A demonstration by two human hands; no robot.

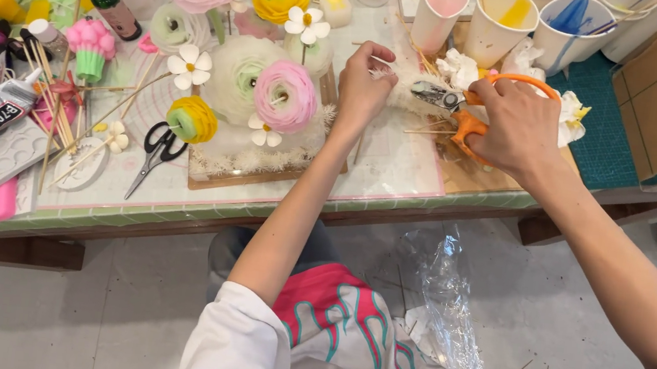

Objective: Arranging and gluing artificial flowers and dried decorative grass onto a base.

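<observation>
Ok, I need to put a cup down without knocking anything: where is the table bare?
Bare mat lies between the flower arrangement on its wooden board and the right hand with orange-handled scissors, near the table's front edge. Left of the black scissors, it is crowded.

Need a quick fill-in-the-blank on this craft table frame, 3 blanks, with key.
1. The right hand grips scissors whose handles are ____ in colour.
2. The left hand pinches a thin ____ skewer near the scissor blades.
3. A second pair of scissors, with ____ handles, lies unused on the table in front of the yellow flower.

Missing words: orange; wooden; black
</observation>
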